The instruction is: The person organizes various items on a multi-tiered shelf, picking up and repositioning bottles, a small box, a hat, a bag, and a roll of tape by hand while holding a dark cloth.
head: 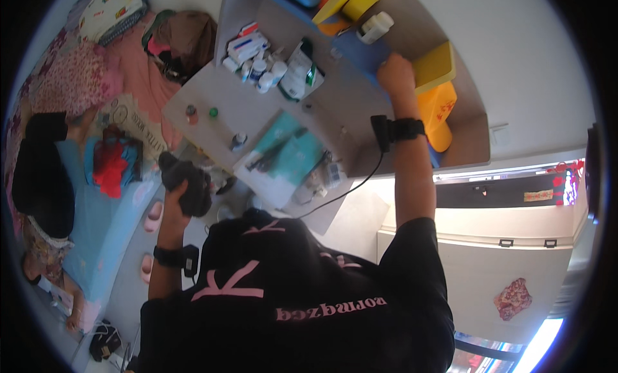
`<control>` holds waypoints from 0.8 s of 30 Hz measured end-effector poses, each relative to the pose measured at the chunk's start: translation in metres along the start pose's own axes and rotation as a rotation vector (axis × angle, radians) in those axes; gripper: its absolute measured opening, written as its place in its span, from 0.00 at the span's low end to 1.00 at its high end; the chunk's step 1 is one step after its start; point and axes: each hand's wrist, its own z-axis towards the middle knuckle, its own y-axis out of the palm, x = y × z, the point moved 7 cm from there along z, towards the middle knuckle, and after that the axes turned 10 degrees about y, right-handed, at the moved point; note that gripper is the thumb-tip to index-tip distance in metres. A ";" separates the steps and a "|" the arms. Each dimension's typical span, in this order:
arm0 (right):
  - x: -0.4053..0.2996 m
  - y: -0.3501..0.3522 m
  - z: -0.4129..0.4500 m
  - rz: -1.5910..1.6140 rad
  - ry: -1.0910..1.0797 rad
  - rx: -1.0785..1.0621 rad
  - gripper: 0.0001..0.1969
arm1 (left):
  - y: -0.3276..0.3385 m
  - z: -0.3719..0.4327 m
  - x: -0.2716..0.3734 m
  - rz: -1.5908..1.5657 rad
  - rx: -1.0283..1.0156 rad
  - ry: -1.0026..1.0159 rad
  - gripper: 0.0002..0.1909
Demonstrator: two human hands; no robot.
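Observation:
My left hand (181,204) is closed around a bunched dark grey cloth (193,187), held beside the near edge of the desk (217,107). My right hand (397,76) reaches up to the shelf unit, its fingers curled against a blue panel (359,51). Whether it grips that panel or something behind the fingers is hidden. Close by it are a white plastic bottle (375,27), a yellow panel (437,67) and an orange-yellow plastic item (436,107). Each wrist wears a black strap with a small device.
White bottles (258,69), medicine boxes (247,45) and a green-and-white pouch (301,73) crowd the desk's back. Turquoise packets (289,150) lie nearer me. A cable hangs from my right wrist. Left, a person (43,165) lies on a bed (104,228); pink slippers (153,217) sit on the floor.

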 end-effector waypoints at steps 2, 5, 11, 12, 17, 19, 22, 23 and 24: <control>-0.007 -0.006 -0.009 -0.012 -0.010 0.003 0.08 | 0.000 -0.002 0.002 0.009 -0.002 -0.014 0.23; -0.025 -0.037 -0.047 0.248 -0.171 0.198 0.10 | 0.004 -0.003 0.005 -0.013 -0.055 -0.037 0.24; -0.035 0.013 -0.171 0.869 -0.145 -0.100 0.11 | -0.039 -0.008 -0.004 0.144 -0.014 -0.027 0.27; -0.033 0.038 -0.187 0.888 -0.125 -0.164 0.12 | -0.038 -0.012 -0.003 0.129 -0.025 -0.037 0.28; -0.017 0.150 -0.255 1.348 0.247 -0.629 0.13 | -0.042 -0.024 -0.004 0.105 0.021 -0.103 0.29; -0.025 0.166 -0.270 1.629 0.418 -0.769 0.14 | -0.031 -0.023 0.000 0.104 -0.017 -0.132 0.30; -0.035 0.160 -0.282 1.843 0.444 -0.848 0.16 | -0.033 -0.026 -0.004 0.112 -0.052 -0.155 0.30; -0.041 0.156 -0.284 1.973 0.444 -0.882 0.17 | -0.032 -0.026 -0.004 0.095 -0.056 -0.164 0.30; -0.041 0.155 -0.284 1.974 0.452 -0.873 0.17 | -0.030 -0.026 -0.006 0.098 -0.061 -0.172 0.30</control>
